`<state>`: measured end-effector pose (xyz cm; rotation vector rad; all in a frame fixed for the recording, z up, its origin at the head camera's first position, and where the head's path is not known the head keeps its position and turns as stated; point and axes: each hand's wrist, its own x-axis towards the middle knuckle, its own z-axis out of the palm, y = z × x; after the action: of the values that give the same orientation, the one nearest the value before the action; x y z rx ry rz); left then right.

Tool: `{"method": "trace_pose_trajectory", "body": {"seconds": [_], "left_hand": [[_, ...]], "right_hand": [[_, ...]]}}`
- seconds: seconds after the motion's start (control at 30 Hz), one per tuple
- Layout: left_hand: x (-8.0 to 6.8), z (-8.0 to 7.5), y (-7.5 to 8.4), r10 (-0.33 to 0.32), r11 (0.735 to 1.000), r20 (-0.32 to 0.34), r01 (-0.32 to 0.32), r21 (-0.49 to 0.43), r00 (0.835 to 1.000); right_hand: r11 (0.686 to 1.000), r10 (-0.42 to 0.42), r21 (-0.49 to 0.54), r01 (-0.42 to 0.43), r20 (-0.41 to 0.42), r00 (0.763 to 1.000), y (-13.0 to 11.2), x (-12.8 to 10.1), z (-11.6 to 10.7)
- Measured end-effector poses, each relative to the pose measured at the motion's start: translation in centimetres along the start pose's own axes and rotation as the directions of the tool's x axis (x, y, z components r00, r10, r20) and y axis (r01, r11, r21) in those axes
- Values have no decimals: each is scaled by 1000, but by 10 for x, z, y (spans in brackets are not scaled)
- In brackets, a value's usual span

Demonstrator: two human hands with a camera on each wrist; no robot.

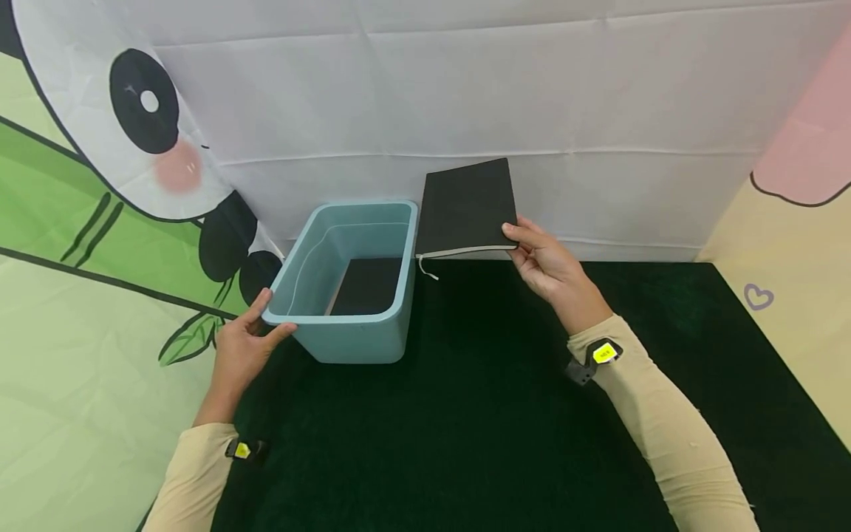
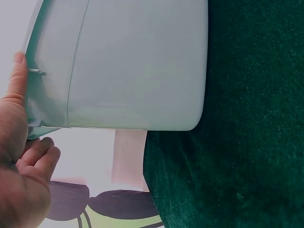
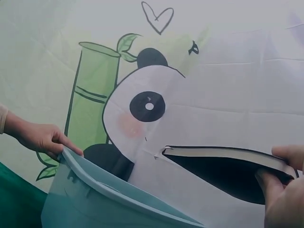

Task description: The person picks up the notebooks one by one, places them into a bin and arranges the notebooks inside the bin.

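A black notebook (image 1: pixel 467 208) with a pale ribbon marker is held up by my right hand (image 1: pixel 547 266), thumb on top of the cover and fingers beneath. Its left edge is beside the rim of a light blue plastic bin (image 1: pixel 352 340). Another flat black item (image 1: pixel 366 287), like a notebook, lies inside on the bin's floor. At the bin's near left corner my left hand (image 1: pixel 244 351) grips the rim between thumb and fingers. The right wrist view shows the notebook (image 3: pixel 218 173) nearly level, its page edges visible, above and to the right of the bin (image 3: pixel 118 204).
The bin stands on a dark green cloth-covered table (image 1: pixel 479 414), toward the back left. Behind rises a white cloth backdrop (image 1: pixel 465 89) with a printed panda and bamboo. A tan printed panel (image 1: pixel 784 281) borders the table on the right.
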<state>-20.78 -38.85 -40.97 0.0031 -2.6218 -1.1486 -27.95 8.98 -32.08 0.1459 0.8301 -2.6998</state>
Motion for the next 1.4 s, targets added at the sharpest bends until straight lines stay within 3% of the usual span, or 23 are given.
{"method": "trace_pose_trajectory", "body": {"seconds": [0.5,0.77,1.0,1.4], "left_hand": [[0,1,-2,3,1000,-3,-3,-5,1000],[-4,-2,-5,-9,1000,-16,9,4,1000],[-3,-1,-3,-18,1000,-14,18,-7,1000],[-1,2,-3,-8,1000,-14,7,-13,1000]], "right_hand": [[993,27,-115,-31,-34,999,70,39,37],[970,44,-236,-58,-63,997,106,60,56],[945,49,-319,-72,-79,996,122,69,67],[925,41,-370,-83,-122,992,139,81,73]]}}
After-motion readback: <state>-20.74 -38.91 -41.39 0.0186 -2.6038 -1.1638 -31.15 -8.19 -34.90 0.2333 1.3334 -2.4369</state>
